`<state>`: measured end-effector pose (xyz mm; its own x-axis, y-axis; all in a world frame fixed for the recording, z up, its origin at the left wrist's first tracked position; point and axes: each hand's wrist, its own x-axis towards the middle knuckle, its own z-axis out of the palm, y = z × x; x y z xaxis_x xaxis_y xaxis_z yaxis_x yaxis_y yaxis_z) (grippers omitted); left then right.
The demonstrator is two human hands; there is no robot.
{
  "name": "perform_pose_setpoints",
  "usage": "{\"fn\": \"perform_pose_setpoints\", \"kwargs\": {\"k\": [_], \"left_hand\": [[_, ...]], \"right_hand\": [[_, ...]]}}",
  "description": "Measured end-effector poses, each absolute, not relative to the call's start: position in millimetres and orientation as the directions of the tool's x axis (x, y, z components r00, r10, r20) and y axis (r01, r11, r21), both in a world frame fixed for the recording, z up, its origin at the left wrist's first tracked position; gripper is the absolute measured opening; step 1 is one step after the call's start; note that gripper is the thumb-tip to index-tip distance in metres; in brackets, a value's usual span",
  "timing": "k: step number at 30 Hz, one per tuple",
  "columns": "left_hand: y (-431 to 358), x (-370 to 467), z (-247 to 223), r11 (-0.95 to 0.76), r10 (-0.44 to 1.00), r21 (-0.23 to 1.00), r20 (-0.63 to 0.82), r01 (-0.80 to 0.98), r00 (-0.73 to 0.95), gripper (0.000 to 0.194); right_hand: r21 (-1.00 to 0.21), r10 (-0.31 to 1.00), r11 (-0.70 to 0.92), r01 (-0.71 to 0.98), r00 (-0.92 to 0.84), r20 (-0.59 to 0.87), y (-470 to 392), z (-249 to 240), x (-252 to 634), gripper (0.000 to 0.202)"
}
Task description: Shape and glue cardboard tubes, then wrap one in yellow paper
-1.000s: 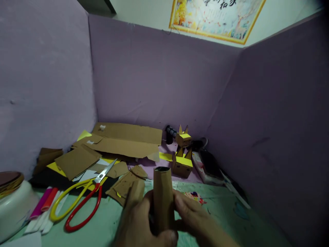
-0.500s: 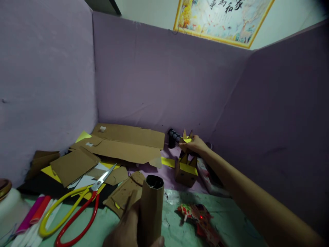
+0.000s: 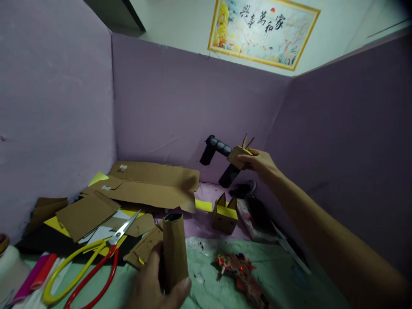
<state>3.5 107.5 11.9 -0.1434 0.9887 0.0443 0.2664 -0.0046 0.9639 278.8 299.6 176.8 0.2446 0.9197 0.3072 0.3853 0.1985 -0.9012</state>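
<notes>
Upright in my left hand (image 3: 157, 279) is a brown cardboard tube (image 3: 175, 253), its open dark end facing up; fingers and thumb wrap its lower part. My right hand (image 3: 260, 163) grips a cardboard figure (image 3: 237, 157) by its box head, which has two pointed ears. Black tube legs and a grey-banded black body hang from that head, raised off the surface. Below it stands a small cardboard box head (image 3: 225, 219) with a yellow top and two ears. A red patterned glue gun (image 3: 241, 274) with a lit red light lies at the front.
Scissors (image 3: 112, 244) with yellow and red handles lie left, over cardboard and paper scraps (image 3: 88, 214). Markers (image 3: 41, 274) and a white jar (image 3: 11, 270) are at the far left. A large cardboard piece (image 3: 151, 184) lies behind. Purple panels (image 3: 193, 98) enclose the table.
My right hand has lifted the cardboard figure up off the table at the back. My left hand still holds the tube, now slightly lower and further left in view, as the camera tilted.
</notes>
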Motion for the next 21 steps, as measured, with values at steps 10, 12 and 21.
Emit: {"fn": "perform_pose_setpoints", "kwargs": {"k": [10,12,21], "left_hand": [[105.5,-5.2,26.3,-0.192,0.978,0.973,0.179,0.126,0.107,0.064],[101.0,1.1,26.0,-0.173,0.976,0.975,0.151,0.138,0.157,0.058],[81.1,24.0,8.0,-0.032,0.962,0.996,0.007,0.085,0.274,0.055]], "right_hand": [[-0.953,0.919,0.302,-0.02,0.272,0.286,163.1,118.6,239.7,0.057],[-0.957,0.905,0.29,-0.02,0.33,0.268,147.4,102.3,230.4,0.066],[-0.96,0.885,0.161,0.231,0.397,0.244,78.5,72.9,211.7,0.068]]}}
